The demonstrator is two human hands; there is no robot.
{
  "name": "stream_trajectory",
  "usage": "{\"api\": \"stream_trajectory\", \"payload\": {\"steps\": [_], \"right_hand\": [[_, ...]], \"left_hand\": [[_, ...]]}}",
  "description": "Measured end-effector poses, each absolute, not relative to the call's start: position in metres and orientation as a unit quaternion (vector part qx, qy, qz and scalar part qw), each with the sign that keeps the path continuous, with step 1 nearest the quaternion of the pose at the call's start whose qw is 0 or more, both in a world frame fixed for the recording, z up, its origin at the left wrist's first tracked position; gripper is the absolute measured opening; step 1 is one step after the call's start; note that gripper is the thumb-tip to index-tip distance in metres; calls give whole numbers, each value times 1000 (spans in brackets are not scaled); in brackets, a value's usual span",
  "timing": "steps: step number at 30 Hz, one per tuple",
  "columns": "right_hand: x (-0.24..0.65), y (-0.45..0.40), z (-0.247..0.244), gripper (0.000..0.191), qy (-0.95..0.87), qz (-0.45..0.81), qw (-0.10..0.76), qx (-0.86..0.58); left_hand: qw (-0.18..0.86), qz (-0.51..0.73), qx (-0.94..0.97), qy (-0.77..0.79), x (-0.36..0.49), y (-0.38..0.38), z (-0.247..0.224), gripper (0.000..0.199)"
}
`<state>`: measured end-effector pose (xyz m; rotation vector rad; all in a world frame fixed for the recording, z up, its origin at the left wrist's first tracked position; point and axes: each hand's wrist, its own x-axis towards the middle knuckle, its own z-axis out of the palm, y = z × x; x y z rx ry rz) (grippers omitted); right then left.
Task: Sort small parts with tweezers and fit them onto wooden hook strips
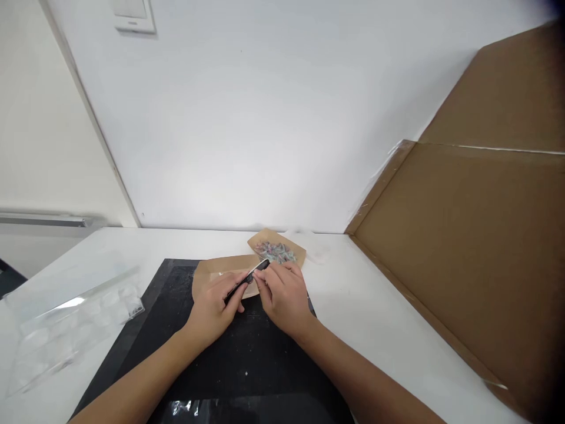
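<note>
A slim black object with a pale upper edge (pixel 247 281) is held slantwise over the black mat; its exact kind does not show. My left hand (pixel 216 299) is closed around its lower end, thumb in front and fingers behind. On its upper part, the fingertips of my right hand (pixel 282 294) are pinched together; whether a small piece sits between them is hidden. Behind my hands lies a brown paper tray (pixel 203 272), partly covered by them. Just beyond it, a second brown paper tray (pixel 301 253) holds a heap of small greyish, pinkish pieces (pixel 277 252).
A clear plastic compartment box (pixel 70 335) lies at left on the white table (pixel 353 306). The black mat (pixel 247 365) spreads under my forearms. Large cardboard panels (pixel 477 247) stand along the right side. A white wall (pixel 265 129) rises behind the table.
</note>
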<state>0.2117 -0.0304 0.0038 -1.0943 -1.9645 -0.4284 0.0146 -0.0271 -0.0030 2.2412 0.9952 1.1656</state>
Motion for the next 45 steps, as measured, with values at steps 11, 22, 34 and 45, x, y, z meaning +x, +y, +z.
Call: {"api": "stream_trajectory", "payload": {"steps": [11,22,34,45], "right_hand": [[213,-29,2,20,-785,-165,415,-429],[210,-30,1,20,-771,-152,426,-448],[207,-32,-1,17,-776,-137,432,-438],[210,-28,-1,19,-764,-153,439,-447]], "left_hand": [[191,429,812,345,14,-26,-6,35],[190,430,812,346,14,-26,-7,34],[199,419,812,353,14,-26,-7,31],[196,432,811,342,14,-24,-11,34]]}}
